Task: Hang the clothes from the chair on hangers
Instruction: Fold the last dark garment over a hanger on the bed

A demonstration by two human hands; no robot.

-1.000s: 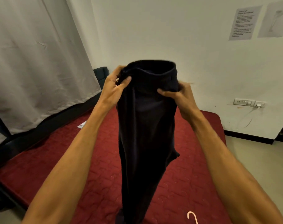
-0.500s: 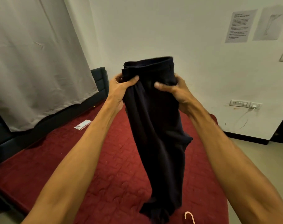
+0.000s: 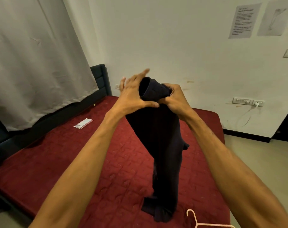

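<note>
A dark navy garment [image 3: 163, 145] hangs from my hands over the red mattress [image 3: 66, 162], its lower end bunched on the mattress surface. My right hand [image 3: 174, 97] grips the bunched top of the cloth, fingers curled round it. My left hand [image 3: 133, 91] lies against the left side of that top, fingers spread and straight, thumb under the fold. A pale pink hanger [image 3: 200, 221] lies on the mattress at the bottom right, only partly in view.
A small clear plastic packet [image 3: 83, 123] lies on the mattress to the left. A grey curtain [image 3: 33, 63] hangs at the left above a dark headboard [image 3: 100, 79]. Wall sockets [image 3: 247, 102] and papers [image 3: 242, 20] are on the white wall. Bare floor lies at the right.
The garment's top was lowered and gathered into a narrow bunch. My left hand let go of its grip and spread its fingers. The garment's lower end has come down onto the mattress.
</note>
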